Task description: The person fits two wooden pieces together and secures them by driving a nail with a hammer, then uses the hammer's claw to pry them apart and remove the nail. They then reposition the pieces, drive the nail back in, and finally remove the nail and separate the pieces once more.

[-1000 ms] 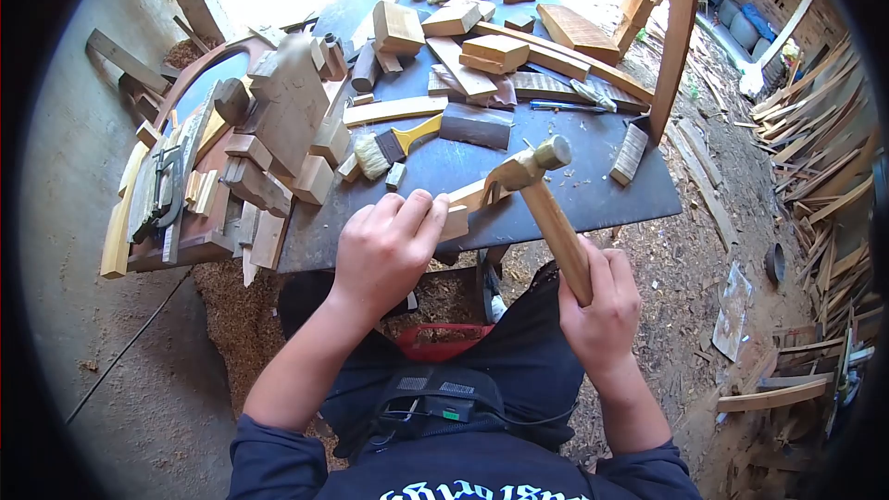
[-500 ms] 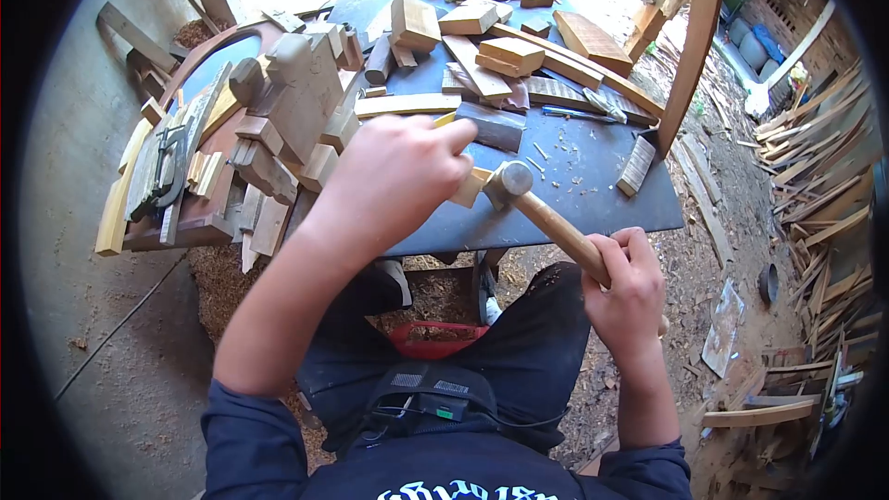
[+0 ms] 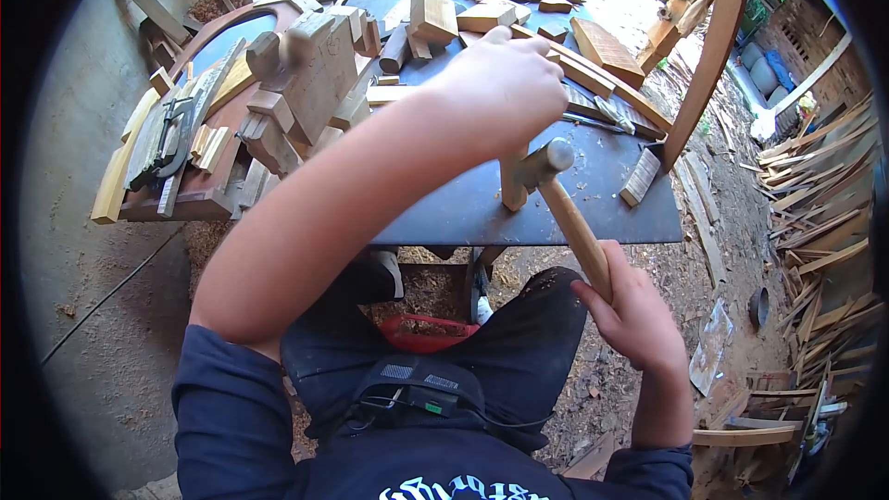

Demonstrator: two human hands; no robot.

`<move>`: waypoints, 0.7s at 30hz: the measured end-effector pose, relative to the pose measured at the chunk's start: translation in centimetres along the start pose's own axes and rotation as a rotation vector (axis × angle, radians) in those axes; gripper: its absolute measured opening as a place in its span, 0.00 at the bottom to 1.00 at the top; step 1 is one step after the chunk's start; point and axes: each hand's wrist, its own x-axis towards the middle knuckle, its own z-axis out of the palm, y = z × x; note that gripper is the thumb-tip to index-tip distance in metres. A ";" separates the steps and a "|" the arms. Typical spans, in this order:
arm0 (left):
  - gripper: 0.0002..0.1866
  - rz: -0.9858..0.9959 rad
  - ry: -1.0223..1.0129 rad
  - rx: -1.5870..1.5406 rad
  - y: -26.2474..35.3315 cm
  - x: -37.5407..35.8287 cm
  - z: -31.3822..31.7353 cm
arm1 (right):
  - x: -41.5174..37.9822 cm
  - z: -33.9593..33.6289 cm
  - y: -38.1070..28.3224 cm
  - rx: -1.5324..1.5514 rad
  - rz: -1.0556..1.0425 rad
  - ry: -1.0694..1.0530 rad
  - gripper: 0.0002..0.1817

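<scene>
My right hand (image 3: 639,315) is wrapped round the wooden handle of a hammer (image 3: 577,227) at the table's front edge. The hammer's metal head points up and away from me, over the dark tabletop. My left hand (image 3: 509,83) is closed, back of the hand up, with its fingertips mostly hidden. Below it shows the lower end of a small piece of wood (image 3: 512,185), right beside the hammer head. My left forearm stretches across the table and covers part of the wood behind it.
Many wood offcuts (image 3: 607,51) lie on the dark blue table (image 3: 444,222). Stacked blocks and a clamp (image 3: 171,143) stand at the left. A short block (image 3: 640,176) lies near the right edge, by a curved wooden post (image 3: 708,56). Scrap wood (image 3: 824,194) is heaped at the far right.
My left hand has moved right and farther over the table, with the piece of wood shifting right too. The hammer head has moved right and slightly up; my right hand has dropped a little.
</scene>
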 end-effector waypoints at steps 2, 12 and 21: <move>0.23 0.091 0.050 -0.163 -1.3 -0.2 -0.3 | 0.0 0.2 -0.3 0.046 0.012 -0.001 0.20; 0.27 -0.364 0.612 -1.517 -0.3 1.3 6.7 | 0.0 1.1 -0.2 0.095 0.068 0.013 0.19; 0.17 -0.419 0.574 -1.631 1.9 5.1 8.6 | 0.1 3.2 -0.3 0.215 0.067 0.167 0.15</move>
